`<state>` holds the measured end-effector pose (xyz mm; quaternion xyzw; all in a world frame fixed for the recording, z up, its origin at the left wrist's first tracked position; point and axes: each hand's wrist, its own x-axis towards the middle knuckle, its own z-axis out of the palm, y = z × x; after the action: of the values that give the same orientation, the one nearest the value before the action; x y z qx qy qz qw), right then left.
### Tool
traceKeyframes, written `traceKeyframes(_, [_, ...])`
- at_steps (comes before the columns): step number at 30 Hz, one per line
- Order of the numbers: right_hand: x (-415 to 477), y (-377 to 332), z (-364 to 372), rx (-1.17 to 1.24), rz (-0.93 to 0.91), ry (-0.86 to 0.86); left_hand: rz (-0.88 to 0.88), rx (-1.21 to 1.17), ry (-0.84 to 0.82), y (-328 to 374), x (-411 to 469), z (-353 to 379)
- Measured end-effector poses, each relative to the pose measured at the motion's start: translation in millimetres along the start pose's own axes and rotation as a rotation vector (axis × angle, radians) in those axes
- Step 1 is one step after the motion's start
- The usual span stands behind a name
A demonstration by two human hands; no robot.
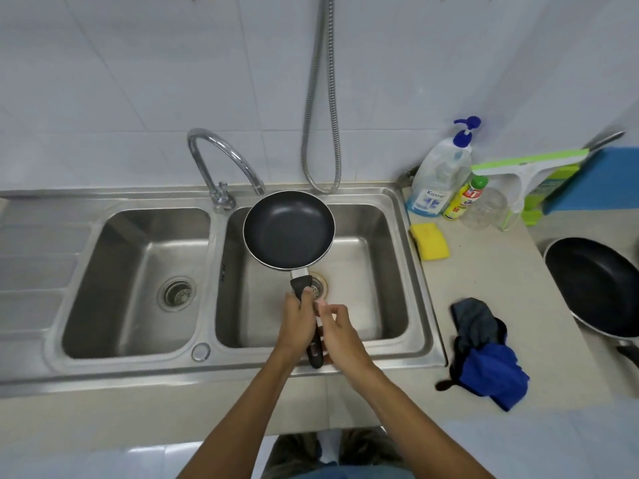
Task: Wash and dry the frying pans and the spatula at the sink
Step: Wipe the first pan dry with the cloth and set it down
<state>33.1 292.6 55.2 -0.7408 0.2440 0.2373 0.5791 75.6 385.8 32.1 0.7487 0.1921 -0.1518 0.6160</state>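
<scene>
From the head view, a person stood at a steel double sink (416,271) set into a pale bench (501,271). A small black frying pan (288,229) was held level over the right basin, just beneath the spout of the curved tap (224,160). Its handle pointed back toward the person. The left hand (297,323) gripped that handle, fingers wrapped tight around it. The right hand (337,331) sat just beside the handle with its fingers bent; I could not tell whether they held it.

On the bench right of the sink lay a yellow sponge (429,242), and nearer the front edge a crumpled blue and grey cloth (484,350). A larger black frying pan (594,285) rested at the far right, partly cut off by the frame. A pump bottle of soap (441,174) stood against the tiled wall.
</scene>
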Motion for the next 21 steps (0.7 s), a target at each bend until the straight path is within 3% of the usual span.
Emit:
traceKeyframes(10, [-1.5, 9.3, -22.6, 0.079, 0.039, 0.121, -0.052, -0.110, -0.106, 0.7, -7.3, 55.3])
traceKeyframes(21, [-4.6, 61.5, -194.0, 0.103, -0.054, 0.213, -0.028, -0.154, -0.233, 30.4, -37.7, 208.3])
